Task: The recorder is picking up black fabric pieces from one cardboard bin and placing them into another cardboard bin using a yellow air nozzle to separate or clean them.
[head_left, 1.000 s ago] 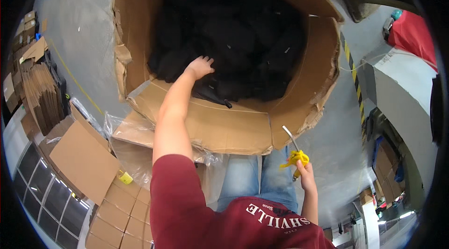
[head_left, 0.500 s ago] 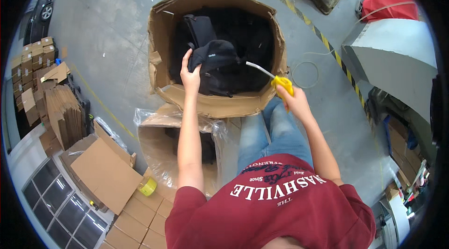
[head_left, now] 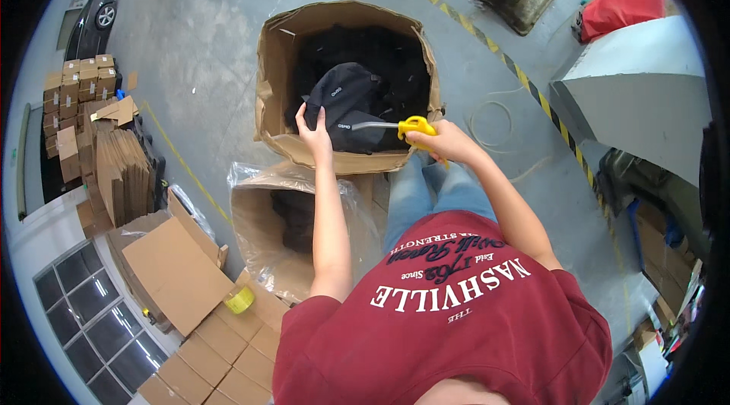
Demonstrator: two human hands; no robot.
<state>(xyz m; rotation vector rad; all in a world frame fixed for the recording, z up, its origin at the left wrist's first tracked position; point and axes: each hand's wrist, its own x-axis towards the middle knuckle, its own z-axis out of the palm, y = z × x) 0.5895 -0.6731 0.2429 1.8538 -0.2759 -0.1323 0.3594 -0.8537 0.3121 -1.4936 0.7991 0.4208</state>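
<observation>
My left hand (head_left: pixel 315 139) grips the lower left edge of a black fabric bag (head_left: pixel 344 95) with small pale markings. The bag lies tilted over more black items (head_left: pixel 403 55) inside a large open cardboard box (head_left: pixel 275 142). From the right, my right hand (head_left: pixel 450 142) is wrapped round a yellow air blow gun (head_left: pixel 414 127). Its thin metal nozzle points left, its tip at the bag's lower part. Whether the tip touches the fabric I cannot tell.
A second box with a clear plastic liner (head_left: pixel 251 200) stands just nearer, with dark items inside. Flattened cardboard (head_left: pixel 122 177) and stacked cartons (head_left: pixel 228 344) lie left. A pale hose (head_left: pixel 475 120) loops on the floor at right, beside yellow-black tape (head_left: pixel 525 82).
The blow gun has moved left, its nozzle now over the bag. The bag has turned and sits lower, its broad side showing. The view has shifted slightly.
</observation>
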